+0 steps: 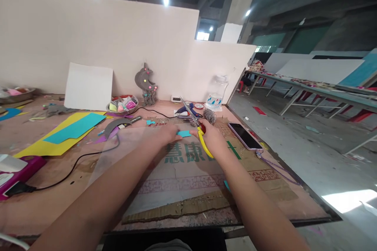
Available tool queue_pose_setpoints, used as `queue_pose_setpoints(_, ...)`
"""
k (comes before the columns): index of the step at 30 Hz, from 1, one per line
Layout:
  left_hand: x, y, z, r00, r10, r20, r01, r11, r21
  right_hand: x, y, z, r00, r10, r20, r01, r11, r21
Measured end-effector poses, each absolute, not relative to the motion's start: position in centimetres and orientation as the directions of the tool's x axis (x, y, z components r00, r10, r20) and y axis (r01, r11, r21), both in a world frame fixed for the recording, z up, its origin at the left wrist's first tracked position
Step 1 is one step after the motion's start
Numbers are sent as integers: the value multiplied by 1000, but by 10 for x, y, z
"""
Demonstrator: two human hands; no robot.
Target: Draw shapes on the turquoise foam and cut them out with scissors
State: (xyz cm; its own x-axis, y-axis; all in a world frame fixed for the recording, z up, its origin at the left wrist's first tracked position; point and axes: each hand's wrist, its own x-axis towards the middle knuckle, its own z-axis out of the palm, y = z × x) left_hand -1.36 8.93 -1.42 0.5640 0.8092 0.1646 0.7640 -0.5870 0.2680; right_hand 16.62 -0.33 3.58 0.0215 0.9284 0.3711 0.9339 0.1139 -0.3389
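Between my two hands is a small blue paper piece (184,133). My left hand (170,133) is closed on its left end. Yellow-handled scissors (201,137) are in my right hand (210,136), their blades pointing up and away to the left; its fingertips also reach the right end of the blue piece. Under both hands lies a cardboard sheet (188,200) with green characters, partly covered by a translucent sheet. Small blue cutouts (150,122) rest near its far edge.
A phone (245,136) lies to the right. Behind are a glue gun (185,109), a wire ball (209,116), a plastic jar (217,93) and a bowl (122,104). Yellow paper (63,147), blue paper (76,127) and a magenta power strip (32,164) with cables are left.
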Motion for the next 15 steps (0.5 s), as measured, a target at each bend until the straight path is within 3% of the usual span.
queue_pose_setpoints(3, -13, 89, -12, 529, 843, 98, 804, -535, 258, 166, -4, 36, 27, 931, 365, 937, 103, -334)
queue_pose_setpoints(9, -23, 61, -1, 498, 851, 165, 825, -524, 214, 164, -6, 36, 21, 937, 350, 936, 105, -337)
queue_pose_setpoints(15, -56, 39, 12, 462, 870, 174, 818, -494, 295, 158, -2, 25, 4, 929, 371, 842, 197, -502)
